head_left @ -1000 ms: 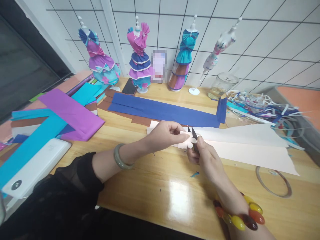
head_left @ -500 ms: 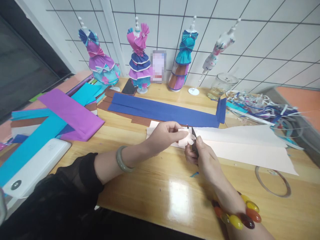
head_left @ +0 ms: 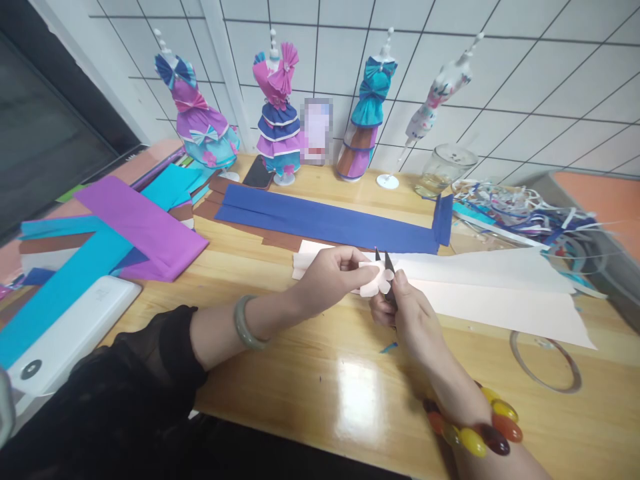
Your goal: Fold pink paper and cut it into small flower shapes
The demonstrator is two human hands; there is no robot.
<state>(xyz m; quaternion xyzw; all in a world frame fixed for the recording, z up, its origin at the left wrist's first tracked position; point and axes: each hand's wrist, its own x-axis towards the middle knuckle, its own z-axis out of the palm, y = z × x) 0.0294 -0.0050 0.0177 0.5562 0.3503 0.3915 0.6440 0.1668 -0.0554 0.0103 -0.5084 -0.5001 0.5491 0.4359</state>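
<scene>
My left hand pinches a small pale pink paper flower with rounded petals. In my right hand is a pair of dark scissors, its blades parted and pointing away from me, right at the flower's right-hand petals. The scissor handles are mostly hidden by my fingers. Behind and beneath both hands lies a long pale pink sheet of crepe paper. Farther back, a folded strip of blue crepe paper rests over brown paper.
Several small dress forms, one a teal-dressed form, stand along the tiled wall. A glass jar and tangled scraps are at right, near a tape ring. Purple paper and a white power bank lie left.
The scissor blades have opened a little wider. The flower has turned slightly between my left fingers, and its petals now sit against the blades. My hands have otherwise barely moved.
</scene>
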